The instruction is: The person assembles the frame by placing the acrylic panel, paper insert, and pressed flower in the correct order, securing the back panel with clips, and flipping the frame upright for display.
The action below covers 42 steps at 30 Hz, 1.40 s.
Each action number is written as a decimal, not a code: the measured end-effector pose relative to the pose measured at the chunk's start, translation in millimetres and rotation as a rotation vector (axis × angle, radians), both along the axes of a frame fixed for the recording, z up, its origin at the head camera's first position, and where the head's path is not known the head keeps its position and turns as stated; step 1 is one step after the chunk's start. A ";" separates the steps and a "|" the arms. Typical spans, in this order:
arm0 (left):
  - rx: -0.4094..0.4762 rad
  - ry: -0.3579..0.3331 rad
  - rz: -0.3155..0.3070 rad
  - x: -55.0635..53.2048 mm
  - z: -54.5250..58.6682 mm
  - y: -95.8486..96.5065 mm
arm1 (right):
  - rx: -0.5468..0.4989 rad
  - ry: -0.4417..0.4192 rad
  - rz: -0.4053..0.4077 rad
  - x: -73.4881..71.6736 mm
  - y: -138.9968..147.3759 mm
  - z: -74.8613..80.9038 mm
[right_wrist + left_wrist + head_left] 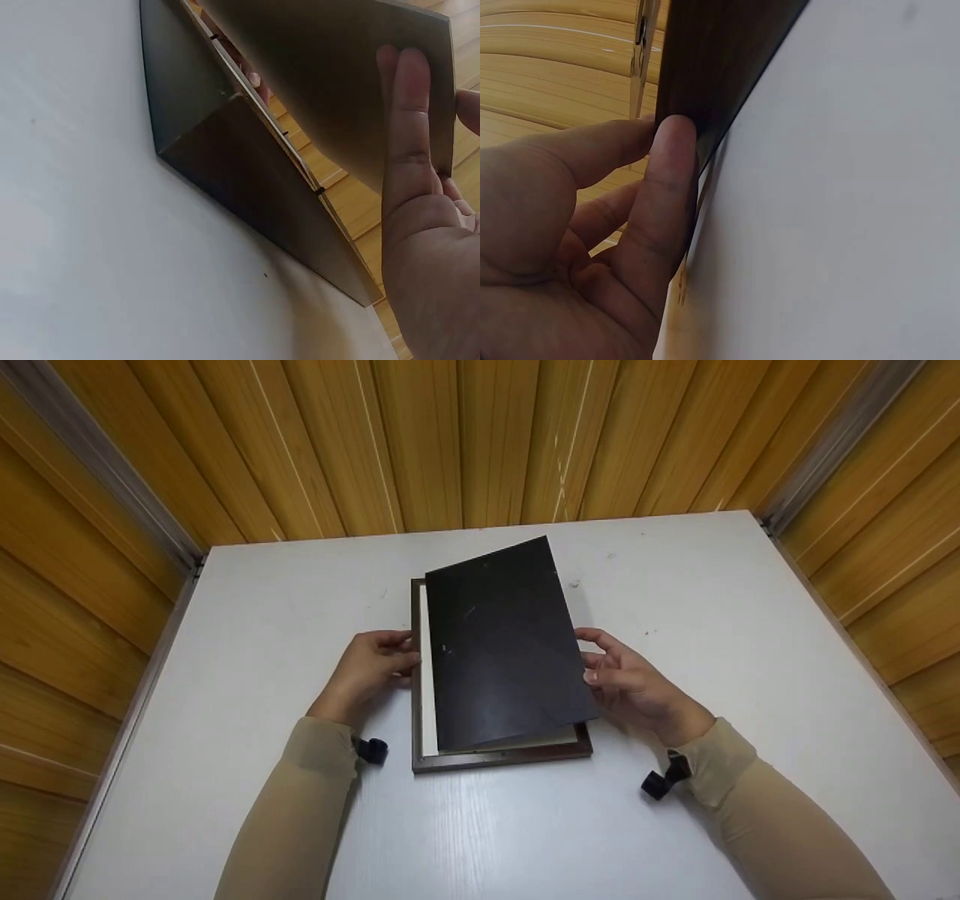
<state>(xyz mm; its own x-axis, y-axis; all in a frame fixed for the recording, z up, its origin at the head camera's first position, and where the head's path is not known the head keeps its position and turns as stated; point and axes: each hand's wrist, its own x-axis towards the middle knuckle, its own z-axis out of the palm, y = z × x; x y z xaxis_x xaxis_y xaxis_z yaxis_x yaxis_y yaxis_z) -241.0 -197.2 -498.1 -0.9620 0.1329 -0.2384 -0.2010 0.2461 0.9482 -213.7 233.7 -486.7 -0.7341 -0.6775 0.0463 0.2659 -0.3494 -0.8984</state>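
Note:
A dark brown picture frame [495, 760] lies face down on the white table. Its black backing board [502, 645] is tilted up out of it, higher on the right, its left edge low along the inside of the frame. My right hand [637, 682] pinches the board's right edge, fingers against the underside in the right wrist view and the thumb at the rim. On the other side my left hand [367, 667] holds the frame's left side, with a finger against its outer face in the left wrist view. Pale material shows inside the frame, mostly hidden by the board.
The white table [285, 607] extends around the frame, with small dark marks near its far part. Wood-look panel walls [495, 442] stand behind and at both sides. Small metal tabs [320, 190] stick up along the frame's back edge.

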 end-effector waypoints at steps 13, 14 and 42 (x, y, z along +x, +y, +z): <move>0.041 -0.040 -0.008 1.1 1.4 -1.3 | 0.072 -0.061 -0.058 7.0 -8.6 -2.9; 0.040 -0.038 -0.006 1.3 1.5 -1.3 | 0.072 -0.066 -0.059 7.4 -9.1 -2.9; 0.011 -0.007 -0.026 2.3 1.5 -4.4 | 0.154 -0.051 -0.003 6.7 -7.2 -4.4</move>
